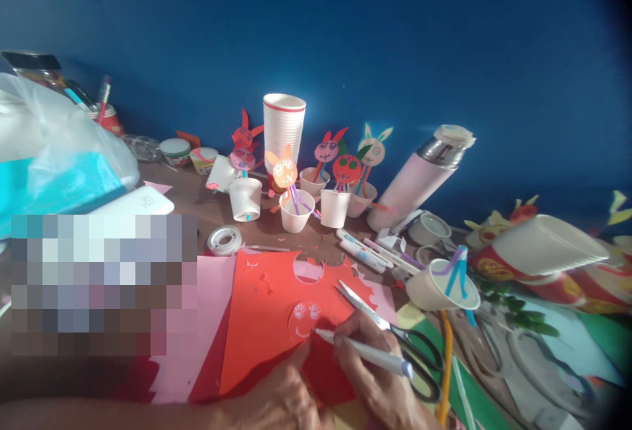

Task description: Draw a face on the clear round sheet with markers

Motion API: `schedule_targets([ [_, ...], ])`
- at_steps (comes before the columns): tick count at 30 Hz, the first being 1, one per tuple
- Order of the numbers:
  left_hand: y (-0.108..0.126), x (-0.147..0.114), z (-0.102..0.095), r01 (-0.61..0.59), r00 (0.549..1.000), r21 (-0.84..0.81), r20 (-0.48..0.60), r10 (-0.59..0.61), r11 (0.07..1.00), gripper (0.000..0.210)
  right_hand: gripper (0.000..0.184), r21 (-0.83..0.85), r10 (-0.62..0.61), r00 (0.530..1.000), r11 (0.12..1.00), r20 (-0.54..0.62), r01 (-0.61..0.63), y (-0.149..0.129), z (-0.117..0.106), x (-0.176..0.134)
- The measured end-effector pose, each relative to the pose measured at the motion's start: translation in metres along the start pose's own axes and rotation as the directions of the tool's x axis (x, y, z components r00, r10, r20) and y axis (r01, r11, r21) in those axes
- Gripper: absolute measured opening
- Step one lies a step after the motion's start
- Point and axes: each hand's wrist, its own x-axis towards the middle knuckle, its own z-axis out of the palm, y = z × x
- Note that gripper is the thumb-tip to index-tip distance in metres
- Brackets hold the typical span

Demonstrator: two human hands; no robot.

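Head view: a craft-covered brown surface (197, 201) in front of a deep blue wall (395, 35).
Paper: a large red-orange sheet of craft paper (261, 338) lies over pink sheets (197, 324) at the near edge, with round holes cut along its far side.
Flask: a pale pink metal-topped flask (419, 176) leans tilted on the right, behind the pens.
Cups: a tall stack of white paper cups (283, 128) stands at the back; just beside it, single white cups hold paper animal faces on sticks (285, 172).
Tipped cup: a white paper cup with blue and purple strips (442, 285) lies on its side, right of the scissors.
Scissors: black-handled scissors (395, 334) lie open on the paper, just beside the right hand.
Right hand (380, 371): fingers closed around a slim white marker pen (363, 349), its tip touching the paper disc.
Left hand (281, 397): fingers press on the red-orange sheet below the disc; whether they are curled I cannot tell.
Disc: a small pale pink paper circle with drawn eyes and smile (303, 320) rests on the red-orange sheet, between both hands.
Tape: a clear tape roll (224, 240) lies beyond the pink sheets.
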Motion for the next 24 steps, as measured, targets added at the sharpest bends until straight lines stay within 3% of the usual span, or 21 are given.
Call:
schedule_targets([
  [7,-0.003,-0.006,-0.001,-0.025,1.000,0.022,0.017,0.025,0.999,0.027,0.024,-0.072,-0.031,0.999,0.997,0.014,0.032,-0.010,-0.004,0.003],
  [15,0.004,-0.001,0.010,0.016,0.997,-0.011,0.078,-0.015,1.000,0.015,0.025,-0.067,-0.040,0.999,0.997,-0.006,0.039,0.000,-0.001,0.001],
  [24,0.002,-0.002,0.004,-0.012,0.996,-0.101,0.084,0.021,0.995,0.007,0.029,-0.130,-0.006,0.999,0.992,-0.044,0.000,0.008,0.001,-0.002],
])
